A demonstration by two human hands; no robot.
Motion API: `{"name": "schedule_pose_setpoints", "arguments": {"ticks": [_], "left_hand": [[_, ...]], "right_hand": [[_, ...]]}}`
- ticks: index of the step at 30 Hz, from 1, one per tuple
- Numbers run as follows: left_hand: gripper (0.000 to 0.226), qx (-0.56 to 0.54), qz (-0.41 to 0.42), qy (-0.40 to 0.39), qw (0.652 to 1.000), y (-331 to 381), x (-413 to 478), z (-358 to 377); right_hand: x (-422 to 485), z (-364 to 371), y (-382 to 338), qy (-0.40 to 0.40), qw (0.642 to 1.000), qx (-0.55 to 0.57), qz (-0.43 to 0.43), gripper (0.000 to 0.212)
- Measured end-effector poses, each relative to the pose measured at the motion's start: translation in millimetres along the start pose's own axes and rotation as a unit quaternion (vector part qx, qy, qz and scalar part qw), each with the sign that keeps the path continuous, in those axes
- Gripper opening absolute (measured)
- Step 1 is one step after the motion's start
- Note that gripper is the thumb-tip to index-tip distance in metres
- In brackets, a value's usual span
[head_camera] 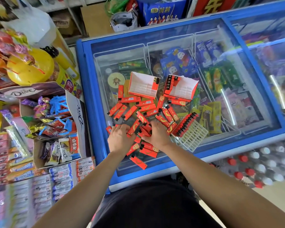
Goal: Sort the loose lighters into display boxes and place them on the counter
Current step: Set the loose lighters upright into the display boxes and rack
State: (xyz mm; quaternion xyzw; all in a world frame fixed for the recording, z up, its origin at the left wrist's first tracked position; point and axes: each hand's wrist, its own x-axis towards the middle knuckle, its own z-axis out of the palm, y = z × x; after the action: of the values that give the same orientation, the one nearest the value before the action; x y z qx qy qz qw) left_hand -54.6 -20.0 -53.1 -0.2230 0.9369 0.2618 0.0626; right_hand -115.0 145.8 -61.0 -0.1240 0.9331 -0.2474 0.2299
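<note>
The left hand (118, 139) and right hand (157, 134) are curling round loose lighters (130, 112) heaped on the freezer lid (171, 40). A white grid tray (193, 137) is crowding the heap's right side, two display boxes (142, 86) are standing just beyond it, and bare glass is lying open leftward.

Red-orange everywhere! The lighters (143, 119) I'm into are red-orange with gold swirls and black caps, some flashing a white barcode patch. Up ahead, the display boxes (142, 86): red-orange outside, white inside. On my right, the grid tray (194, 137) is cream-white, its row of red lighters topped in black. The freezer frame (79, 79) is bright blue. Over left, a yellow dome (31, 69), and a Dove carton (77, 112) in white and dark brown. Bottle caps (243, 158), red and white. My top (146, 208), black.
</note>
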Motion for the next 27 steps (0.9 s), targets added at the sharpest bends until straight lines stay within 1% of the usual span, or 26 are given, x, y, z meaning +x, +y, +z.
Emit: {"name": "schedule_pose_setpoints", "arguments": {"ticks": [2,5,8,11,15,17,18,20,22,24,25,27], "left_hand": [[0.021,-0.026,-0.018,0.003,0.999,0.7,-0.4,-3.9],[0.017,-0.094,-0.06,-0.002,0.994,0.6,-3.6,-11.5],[0.013,-0.154,-0.087,-0.011,0.984,2.0,-7.6,-21.4],[0.013,-0.204,-0.137,-0.031,0.969,5.4,-12.9,-28.7],[0.008,-0.284,-0.19,-0.041,0.939,6.1,-15.9,-27.8],[0.006,-0.324,-0.218,-0.043,0.919,7.1,-16.9,-25.1],[0.008,-0.355,-0.236,-0.047,0.903,8.2,-17.7,-23.4],[0.013,-0.432,-0.266,-0.067,0.859,12.3,-19.5,-21.2],[0.019,-0.483,-0.271,-0.091,0.828,15.8,-21.7,-19.1],[0.02,-0.506,-0.256,-0.114,0.816,19.8,-24.3,-18.2],[0.018,-0.515,-0.243,-0.124,0.813,22.5,-26.0,-18.3],[0.016,-0.525,-0.208,-0.138,0.814,28.4,-29.9,-19.6]], "right_hand": [[-1.3,4.7,0.4,-0.001,1.0,-0.003,0.002,0.047],[-3.7,10.7,0.7,0.008,1.0,-0.007,-0.001,0.046],[-6.0,10.3,2.2,0.022,1.0,-0.005,-0.008,0.039],[-7.5,7.6,4.9,0.031,0.999,0.002,-0.02,0.033],[-8.8,5.8,5.7,0.038,0.999,0.004,-0.034,0.028],[-7.6,4.3,6.9,0.053,0.998,0.026,-0.032,0.027],[-6.7,4.5,8.6,0.061,0.997,0.047,-0.023,0.028],[-6.4,3.2,10.9,0.081,0.991,0.106,0.007,0.028],[-6.1,-1.6,9.5,0.091,0.978,0.183,0.043,0.028],[-6.8,-6.8,7.0,0.086,0.954,0.276,0.083,0.03],[-8.8,-12.0,3.8,0.076,0.932,0.34,0.101,0.029],[-13.7,-19.1,-1.3,0.047,0.869,0.477,0.125,0.022]]}}
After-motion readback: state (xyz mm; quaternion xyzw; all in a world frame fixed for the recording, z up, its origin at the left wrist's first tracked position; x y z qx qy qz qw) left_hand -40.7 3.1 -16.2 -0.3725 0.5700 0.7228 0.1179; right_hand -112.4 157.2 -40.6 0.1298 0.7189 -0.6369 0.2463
